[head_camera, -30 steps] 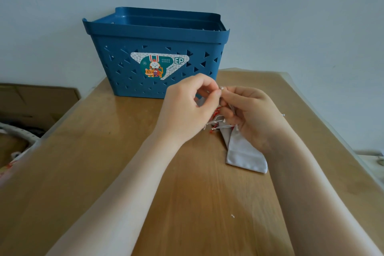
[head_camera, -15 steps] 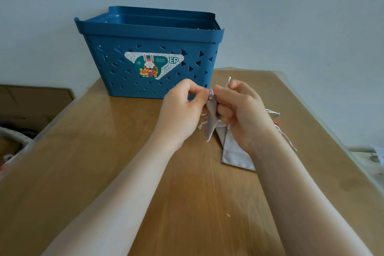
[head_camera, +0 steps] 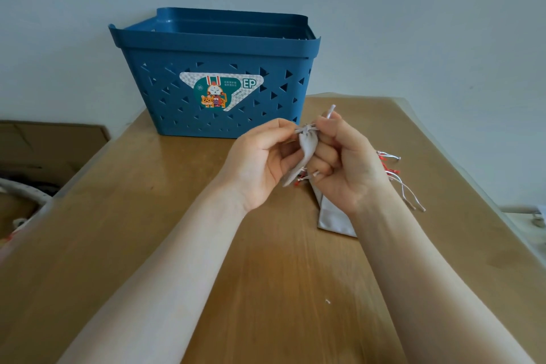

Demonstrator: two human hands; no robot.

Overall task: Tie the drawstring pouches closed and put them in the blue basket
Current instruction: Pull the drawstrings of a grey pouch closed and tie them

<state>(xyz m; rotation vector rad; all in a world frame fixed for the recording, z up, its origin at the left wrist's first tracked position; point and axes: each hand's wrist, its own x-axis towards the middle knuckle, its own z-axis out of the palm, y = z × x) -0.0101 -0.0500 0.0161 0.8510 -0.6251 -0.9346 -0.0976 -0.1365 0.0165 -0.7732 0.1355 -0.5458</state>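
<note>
1. The blue basket [head_camera: 215, 80] stands at the far edge of the tabletop [head_camera: 147, 216] against the wall; its walls are rigid plastic pierced with triangles, with a cartoon sticker on the front. What lies inside cannot be seen.
2. A small grey fabric pouch [head_camera: 305, 151] hangs above the tabletop between the hands, its neck gathered.
3. The left hand [head_camera: 260, 162] pinches the cord at the pouch's neck; the right hand [head_camera: 345, 165] pinches the cord's other side, fingers curled.
4. More flat grey pouches [head_camera: 334, 216] with thin white, red-tipped cords [head_camera: 399, 180] lie under the right wrist.
5. Cardboard [head_camera: 44, 142] sits at left.
</note>
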